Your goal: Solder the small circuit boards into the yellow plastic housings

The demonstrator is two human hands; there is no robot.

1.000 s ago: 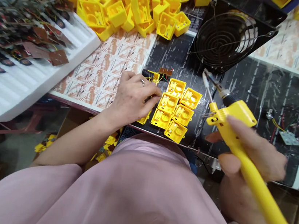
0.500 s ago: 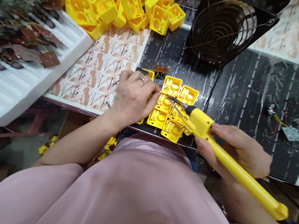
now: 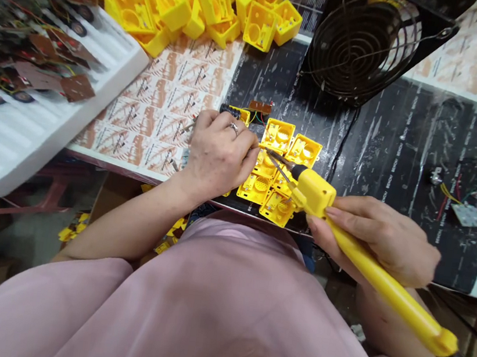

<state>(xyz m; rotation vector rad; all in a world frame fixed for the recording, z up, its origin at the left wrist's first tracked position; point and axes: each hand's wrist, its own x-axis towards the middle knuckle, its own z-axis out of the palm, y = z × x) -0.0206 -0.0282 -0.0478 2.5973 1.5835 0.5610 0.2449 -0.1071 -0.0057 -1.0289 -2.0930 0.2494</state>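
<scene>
A yellow soldering iron (image 3: 360,256) with a solder-feed tube lies in my right hand (image 3: 392,242), whose fingers are wrapped round its handle. Its dark tip points left into a cluster of small open yellow plastic housings (image 3: 278,134) holding metal contacts. My left hand (image 3: 222,153) rests over the cluster's left side, thumb and fingers pinched together close to the iron's tip. Whatever is in that pinch is hidden. Just beyond the left fingers, a small brown circuit board (image 3: 260,107) with thin coloured wires sits beside a partly covered yellow housing.
Many yellow housings (image 3: 173,6) are heaped at the back. A black fan (image 3: 356,53) stands behind the cluster. On the left, a white foam tray (image 3: 54,137) carries wired circuit boards. A small wired board (image 3: 468,214) lies on the right.
The view has shifted slightly. Both hands keep their grips, and the iron's tip stays close to the left fingertips at the housings.
</scene>
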